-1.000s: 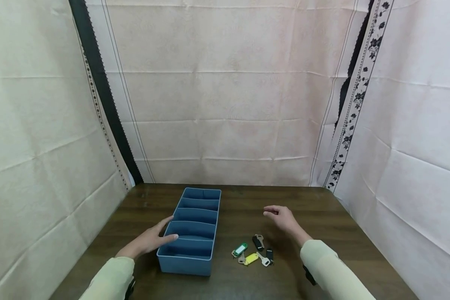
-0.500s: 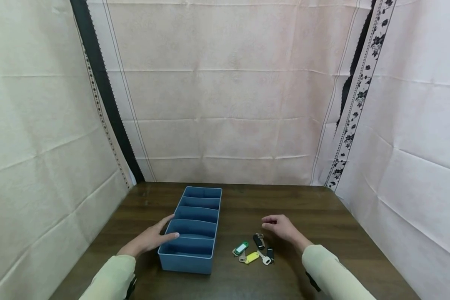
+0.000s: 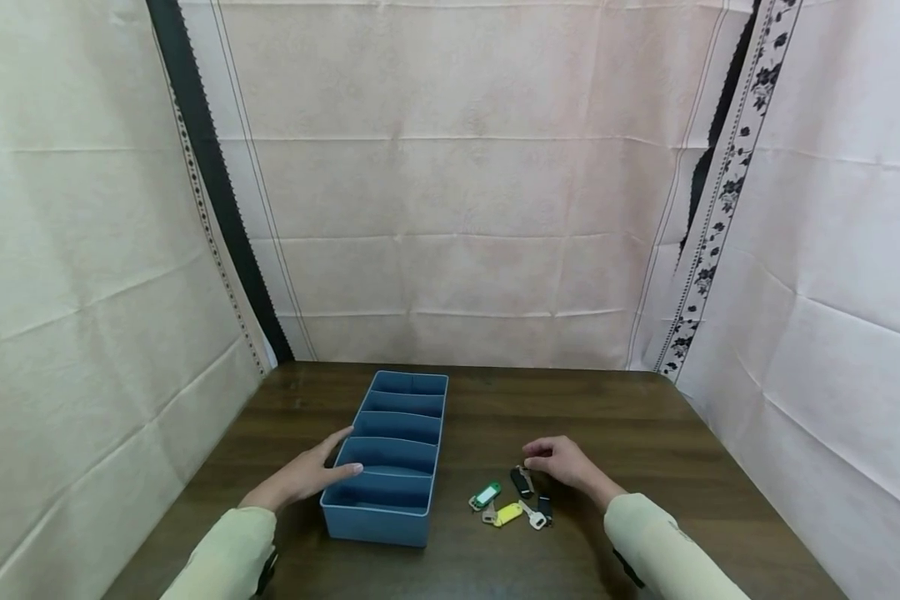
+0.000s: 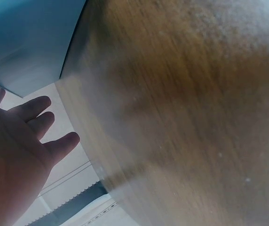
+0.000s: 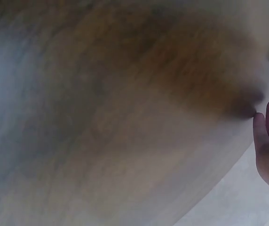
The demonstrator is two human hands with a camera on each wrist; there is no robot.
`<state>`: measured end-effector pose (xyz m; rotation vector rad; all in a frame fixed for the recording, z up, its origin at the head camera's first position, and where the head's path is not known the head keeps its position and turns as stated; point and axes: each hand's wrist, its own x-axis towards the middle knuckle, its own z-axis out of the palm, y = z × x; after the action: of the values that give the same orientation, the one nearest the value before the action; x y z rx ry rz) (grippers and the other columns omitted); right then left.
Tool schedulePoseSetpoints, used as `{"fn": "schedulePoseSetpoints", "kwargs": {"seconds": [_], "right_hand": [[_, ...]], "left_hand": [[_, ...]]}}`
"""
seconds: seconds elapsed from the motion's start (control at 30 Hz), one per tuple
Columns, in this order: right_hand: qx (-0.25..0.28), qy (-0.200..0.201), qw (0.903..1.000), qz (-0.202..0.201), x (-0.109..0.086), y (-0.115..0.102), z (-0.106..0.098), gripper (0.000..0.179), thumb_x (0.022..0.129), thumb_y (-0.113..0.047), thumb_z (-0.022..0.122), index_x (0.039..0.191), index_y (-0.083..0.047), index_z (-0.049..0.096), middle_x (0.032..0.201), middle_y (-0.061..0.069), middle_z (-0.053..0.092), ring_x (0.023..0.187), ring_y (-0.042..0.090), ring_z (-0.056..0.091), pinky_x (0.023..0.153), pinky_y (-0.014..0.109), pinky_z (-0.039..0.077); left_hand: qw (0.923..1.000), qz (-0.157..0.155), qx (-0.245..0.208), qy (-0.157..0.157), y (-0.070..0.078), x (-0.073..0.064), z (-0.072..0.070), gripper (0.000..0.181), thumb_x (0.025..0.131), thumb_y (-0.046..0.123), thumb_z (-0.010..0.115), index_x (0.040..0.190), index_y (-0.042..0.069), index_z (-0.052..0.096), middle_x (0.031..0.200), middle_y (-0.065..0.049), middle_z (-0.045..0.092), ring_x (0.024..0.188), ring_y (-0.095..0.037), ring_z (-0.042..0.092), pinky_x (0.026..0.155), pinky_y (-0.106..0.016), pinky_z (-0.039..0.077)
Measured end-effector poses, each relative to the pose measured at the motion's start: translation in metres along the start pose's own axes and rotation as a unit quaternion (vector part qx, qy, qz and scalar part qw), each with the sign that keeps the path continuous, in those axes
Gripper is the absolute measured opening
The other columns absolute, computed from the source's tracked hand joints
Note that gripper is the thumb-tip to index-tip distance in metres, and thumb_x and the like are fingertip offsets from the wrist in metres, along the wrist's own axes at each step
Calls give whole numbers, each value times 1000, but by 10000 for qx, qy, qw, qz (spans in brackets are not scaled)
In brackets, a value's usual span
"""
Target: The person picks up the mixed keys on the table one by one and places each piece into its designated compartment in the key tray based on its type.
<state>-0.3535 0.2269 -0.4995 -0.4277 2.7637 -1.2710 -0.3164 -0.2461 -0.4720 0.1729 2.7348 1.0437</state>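
Four key tags lie in a loose cluster at the lower centre of the head view: a green tag (image 3: 486,496), a yellow tag (image 3: 508,513), an upper black tag (image 3: 521,482) and a lower black tag (image 3: 545,510). Metal keys show beside them. The spacing leaves each tag separately accessible.

The right hand (image 3: 562,461) is positioned directly above and right of the cluster. Its thumb and fingers are parted and bent, with nothing visible between them; contact with the upper black tag cannot be confirmed from this angle. This posture suits small, flat items.

Left of the cluster stands a blue five-compartment bin (image 3: 377,527), its long axis running away from the person. The left hand (image 3: 300,483) rests extended at its left rim, thumb over the edge, presumably to steady it.

Both stand on a brown wooden table (image 3: 600,404); pale cloth (image 3: 457,192) hangs behind.
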Motion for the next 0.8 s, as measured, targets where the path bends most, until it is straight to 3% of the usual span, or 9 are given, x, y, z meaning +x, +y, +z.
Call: {"fn": "schedulePoseSetpoints", "kwargs": {"seconds": [0.4,0.63,0.8], "right_hand": [[-181,-19,9998,-29,5,3,7,22,89,-17,75,110,-10,74,105,1,68,97,19,60,86,45,51],[-419,-12,9989,-214,7,1,10,10,89,-14,74,99,-13,75,101,0,66,92,18,57,79,40,49],[-590,37,9977,-320,9,3,13,6,88,-11,75,91,-17,75,104,0,67,96,20,58,82,43,49]], "left_hand": [[9999,-87,-46,31,2,-1,0,88,89,63,62,158,24,22,159,-22,28,140,-52,28,102,-76,25],[10000,-38,-8,78,3,-2,1,88,90,62,62,158,24,23,159,-21,28,140,-51,27,102,-76,25],[10000,-12,4,82,2,-2,0,87,90,61,62,158,24,23,159,-21,27,141,-51,27,103,-76,24]]}}
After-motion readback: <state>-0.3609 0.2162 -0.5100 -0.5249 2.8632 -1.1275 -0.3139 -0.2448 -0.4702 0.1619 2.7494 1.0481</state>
